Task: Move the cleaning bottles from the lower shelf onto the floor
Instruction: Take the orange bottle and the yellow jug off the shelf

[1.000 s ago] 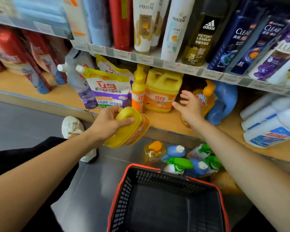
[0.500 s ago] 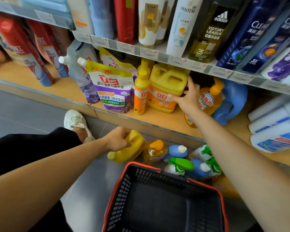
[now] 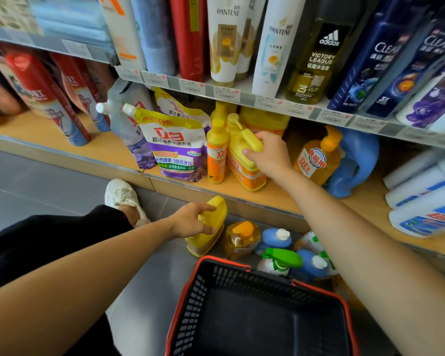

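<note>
As left hand (image 3: 190, 222) rests on floor jug (image 3: 212, 240), fingers (image 3: 203, 208) spread to steady it beside bottles (image 3: 275, 240), right hand (image 3: 267, 156) curls fingers round shelf jug (image 3: 244, 173) handle, likely for lift off lower shelf (image 3: 267, 199).

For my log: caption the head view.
Left grip touches a yellow jug on the floor; right grip holds a second jug on the shelf.

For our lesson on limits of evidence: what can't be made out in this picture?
Head view:
Price tags: print too small, blurred.
Shelf jug label: partly covered by right hand.
Floor jug: left hand hides whether it grips or just touches.
Green-capped spray bottle base: behind basket rim.
White bottles: cut off by right edge.
</note>
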